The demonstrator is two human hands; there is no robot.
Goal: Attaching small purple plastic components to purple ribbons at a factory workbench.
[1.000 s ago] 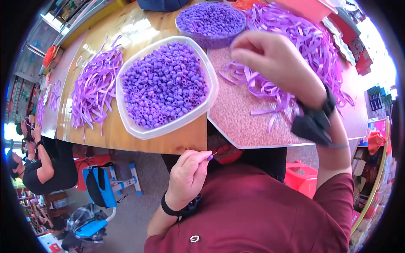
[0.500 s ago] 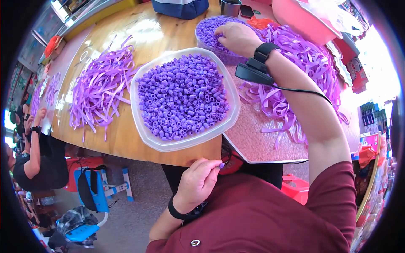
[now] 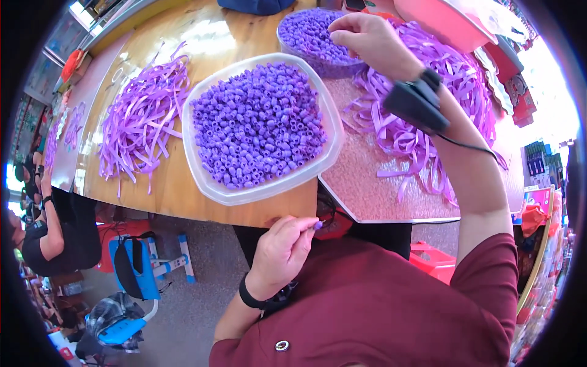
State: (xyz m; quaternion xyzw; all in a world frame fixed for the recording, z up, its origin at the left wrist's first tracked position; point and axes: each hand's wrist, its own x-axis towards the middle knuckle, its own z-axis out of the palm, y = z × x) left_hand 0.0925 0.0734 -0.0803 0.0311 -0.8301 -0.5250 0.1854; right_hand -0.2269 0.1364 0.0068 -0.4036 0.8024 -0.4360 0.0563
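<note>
My left hand (image 3: 281, 252) is closed in front of the table edge, with a small purple bead (image 3: 317, 225) pinched between thumb and forefinger. At the far right my right hand (image 3: 374, 44) hovers over the near right side of a round clear tub (image 3: 327, 68) filled with purple beads (image 3: 309, 30). Thumb and forefinger are pinched together there; I cannot make out what is between them. Nearer to me stands a square whitish tub (image 3: 229, 197) heaped with larger-looking purple beads (image 3: 257, 125). A tangle of purple ribbons (image 3: 437, 92) lies beneath and beyond my right forearm.
Another ribbon pile (image 3: 143, 119) lies on the wooden table (image 3: 275, 211), left of the square tub. Behind are a dark blue bag (image 3: 257, 6) and a pink basin (image 3: 434, 24). A blue chair (image 3: 131, 269) and a seated person (image 3: 55, 235) are at left; a red stool (image 3: 433, 260) stands below the table.
My right hand has come up out of the beads in the round tub and moved right. My left hand keeps its pinch on the bead. The view has tipped slightly downward.
</note>
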